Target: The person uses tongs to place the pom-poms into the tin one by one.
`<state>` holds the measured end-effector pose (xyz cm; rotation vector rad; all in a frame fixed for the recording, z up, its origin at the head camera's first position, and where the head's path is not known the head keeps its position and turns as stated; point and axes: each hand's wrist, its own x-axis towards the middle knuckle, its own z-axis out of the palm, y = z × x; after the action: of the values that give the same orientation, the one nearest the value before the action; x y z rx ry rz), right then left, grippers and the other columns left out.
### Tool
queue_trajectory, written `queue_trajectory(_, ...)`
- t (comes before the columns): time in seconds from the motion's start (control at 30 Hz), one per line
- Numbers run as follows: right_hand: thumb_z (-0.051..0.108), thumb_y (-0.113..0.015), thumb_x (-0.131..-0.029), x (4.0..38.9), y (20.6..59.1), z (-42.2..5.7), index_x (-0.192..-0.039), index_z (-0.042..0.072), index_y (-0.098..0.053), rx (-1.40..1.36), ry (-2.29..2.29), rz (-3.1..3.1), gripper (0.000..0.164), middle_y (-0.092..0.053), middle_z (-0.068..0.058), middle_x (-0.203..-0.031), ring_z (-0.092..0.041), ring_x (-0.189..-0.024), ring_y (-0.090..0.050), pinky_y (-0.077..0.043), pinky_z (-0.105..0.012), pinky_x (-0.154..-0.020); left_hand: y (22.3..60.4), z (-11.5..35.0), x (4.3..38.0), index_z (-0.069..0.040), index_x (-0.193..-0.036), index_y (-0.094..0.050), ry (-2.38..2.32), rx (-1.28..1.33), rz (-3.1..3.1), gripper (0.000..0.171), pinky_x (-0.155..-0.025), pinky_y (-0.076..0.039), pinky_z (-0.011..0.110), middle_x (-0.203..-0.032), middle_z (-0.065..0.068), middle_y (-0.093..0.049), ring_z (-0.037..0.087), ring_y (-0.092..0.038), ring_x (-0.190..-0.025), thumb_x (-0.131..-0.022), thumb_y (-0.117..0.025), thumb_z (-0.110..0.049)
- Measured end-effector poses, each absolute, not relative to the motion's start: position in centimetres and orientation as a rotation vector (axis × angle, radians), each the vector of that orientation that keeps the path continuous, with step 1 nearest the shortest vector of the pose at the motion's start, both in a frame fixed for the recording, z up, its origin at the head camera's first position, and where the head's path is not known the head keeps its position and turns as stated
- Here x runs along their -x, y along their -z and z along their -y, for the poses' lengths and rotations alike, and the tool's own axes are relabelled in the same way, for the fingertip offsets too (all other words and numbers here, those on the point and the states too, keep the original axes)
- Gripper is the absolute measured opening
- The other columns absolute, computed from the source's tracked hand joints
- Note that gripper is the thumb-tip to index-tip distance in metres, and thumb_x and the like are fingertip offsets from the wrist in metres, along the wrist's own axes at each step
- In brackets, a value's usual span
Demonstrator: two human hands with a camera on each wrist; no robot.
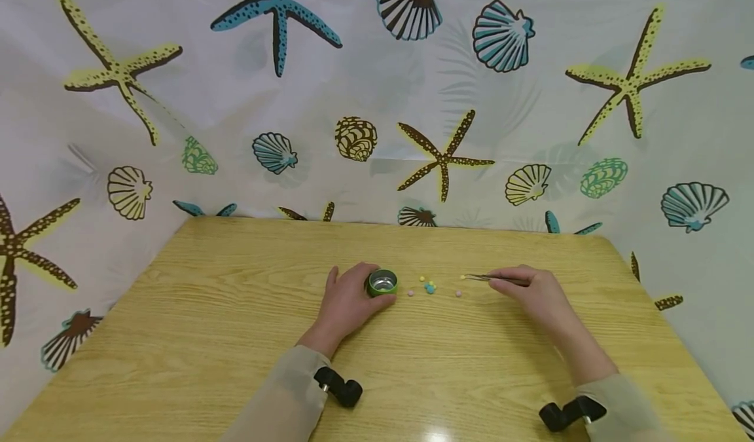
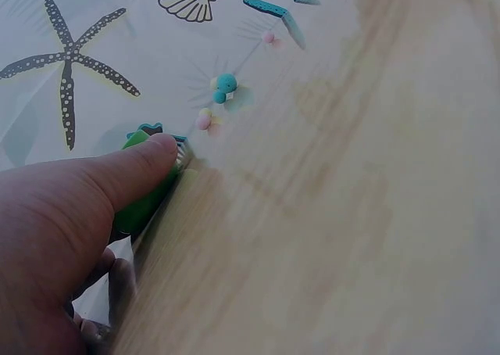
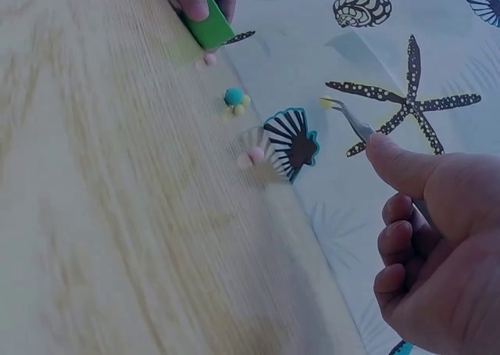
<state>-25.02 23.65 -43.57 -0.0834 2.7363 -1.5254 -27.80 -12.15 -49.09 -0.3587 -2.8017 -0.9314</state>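
My left hand (image 1: 351, 301) grips a small round green tin (image 1: 383, 283) that stands on the table, its inside silvery with something pale at the bottom. In the left wrist view the thumb presses along the green side. Metal tweezers (image 1: 495, 278) are pinched in my right hand (image 1: 538, 294), held above the tabletop. Between their bent tips, clearest in the right wrist view, sits a small yellow bead (image 3: 326, 103). Between the hands lie loose beads: a larger blue bead (image 3: 233, 96) with small ones around it, and pink beads, one (image 3: 255, 154) nearer the tweezers and another (image 3: 209, 59) beside the tin.
The wooden table (image 1: 235, 337) reaches back to a white cloth (image 1: 365, 186) printed with starfish and shells, which also hangs along both sides. A black camera mount (image 1: 338, 387) is strapped to the left sleeve, another (image 1: 571, 412) to the right.
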Motion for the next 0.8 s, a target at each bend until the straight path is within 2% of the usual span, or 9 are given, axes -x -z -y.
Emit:
queue_trajectory(0.33,0.028,-0.080,-0.105,25.8,43.3,-19.7,-0.129,0.009,-0.083,0.189,1.646,-2.669,0.030,-0.075,-0.007,-0.119,-0.023,-0.110,-0.066,-0.056,-0.041,-0.094,48.9,12.1,27.6,-0.008,-0.143,-0.068,0.934,0.362,2.796,0.064,-0.132,-0.011,0.068,-0.140,0.010,-0.073,0.032,-0.066,-0.133,-0.094,-0.092,-0.041)
queue_trajectory(0.47,0.024,-0.081,-0.105,26.2,43.5,-18.1,-0.125,0.008,-0.084,0.226,1.657,-2.666,0.027,-0.076,-0.006,-0.117,-0.020,-0.107,-0.066,-0.056,-0.033,-0.087,48.9,12.1,27.6,-0.008,-0.142,-0.069,0.935,0.364,2.797,0.063,-0.132,-0.012,0.068,-0.138,0.009,-0.073,0.032,-0.067,-0.132,-0.094,-0.092,-0.041)
queue_trajectory(0.6,0.022,-0.081,-0.104,26.5,43.7,-16.7,-0.124,0.007,-0.085,0.243,1.673,-2.657,0.026,-0.075,-0.007,-0.113,-0.021,-0.102,-0.066,-0.056,-0.032,-0.082,48.8,12.1,27.5,-0.008,-0.142,-0.069,0.940,0.367,2.793,0.063,-0.132,-0.012,0.068,-0.138,0.010,-0.073,0.032,-0.067,-0.132,-0.094,-0.092,-0.041)
queue_trajectory(0.8,0.024,-0.082,-0.104,26.8,44.2,-14.6,-0.122,0.013,-0.087,0.237,1.641,-2.678,0.022,-0.076,-0.004,-0.117,-0.024,-0.111,-0.067,-0.056,-0.037,-0.091,48.8,12.2,27.5,-0.008,-0.143,-0.069,0.939,0.371,2.790,0.063,-0.131,-0.011,0.069,-0.139,0.010,-0.073,0.032,-0.067,-0.132,-0.094,-0.091,-0.041)
